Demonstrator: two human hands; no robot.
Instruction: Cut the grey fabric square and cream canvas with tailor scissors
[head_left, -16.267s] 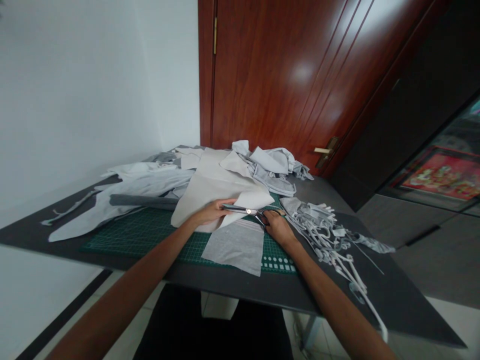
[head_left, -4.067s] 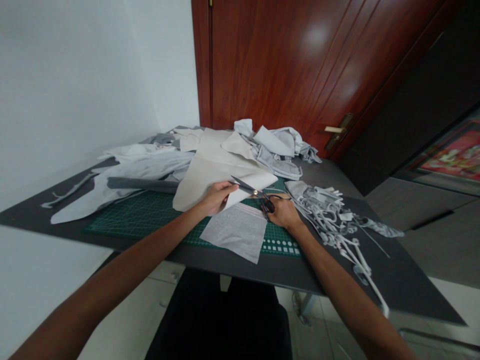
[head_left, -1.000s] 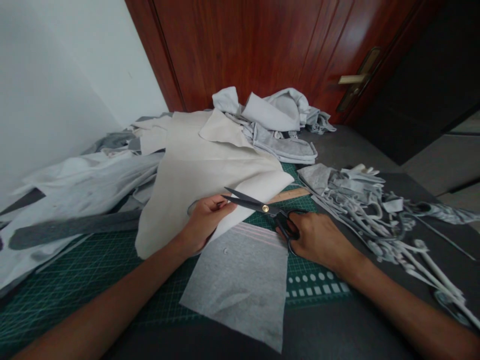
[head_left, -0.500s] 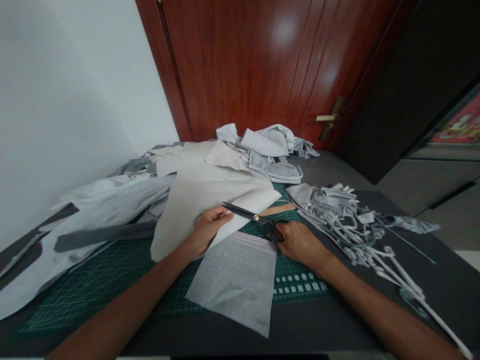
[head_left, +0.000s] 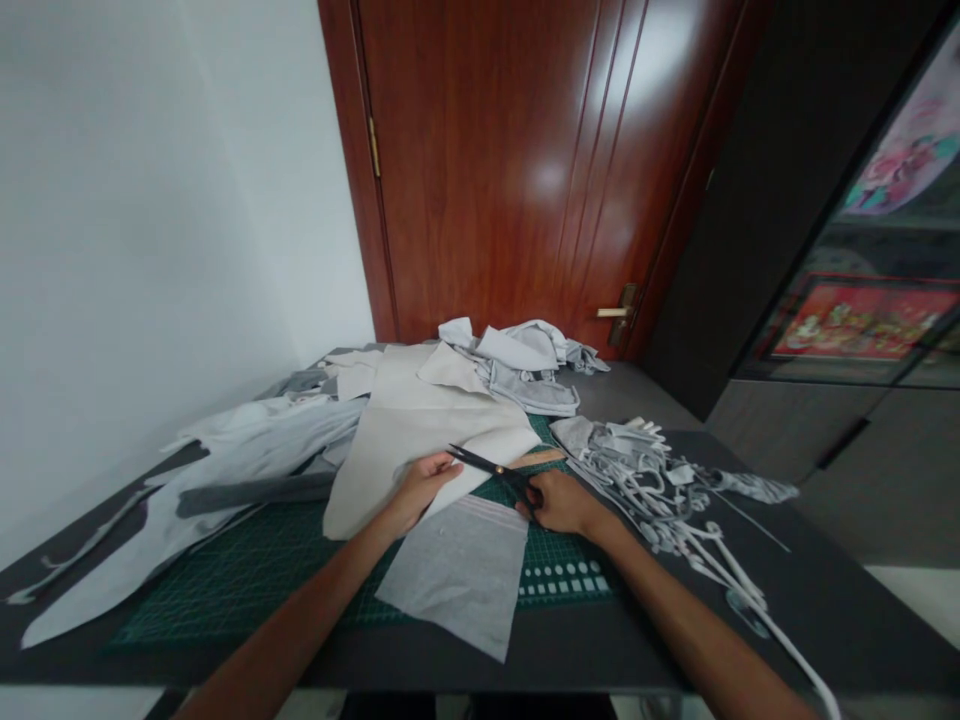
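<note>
My right hand [head_left: 562,502] is closed round the handles of a pair of black scissors [head_left: 499,469]. Their blades point left, over a folded part of a large cream fabric piece [head_left: 409,430], and look nearly closed. My left hand [head_left: 426,487] pinches the edge of that cream fabric just beside the blade tips. Below the blades, a grey fabric piece [head_left: 459,570] with pinkish lines along its top edge lies on a green cutting mat [head_left: 247,575]. A wooden ruler [head_left: 538,457] shows partly behind the scissors.
Grey and white fabric scraps and cords [head_left: 645,475] are heaped at the right of the dark table [head_left: 817,610]. White and grey cloth [head_left: 262,440] lies along the left. More folded garments [head_left: 525,350] sit at the back, before a brown door [head_left: 495,180].
My view has tilted up, showing more of the door and cabinet. Both hands keep their hold on the cream fabric and the scissors, which stay in almost the same place on the table.
</note>
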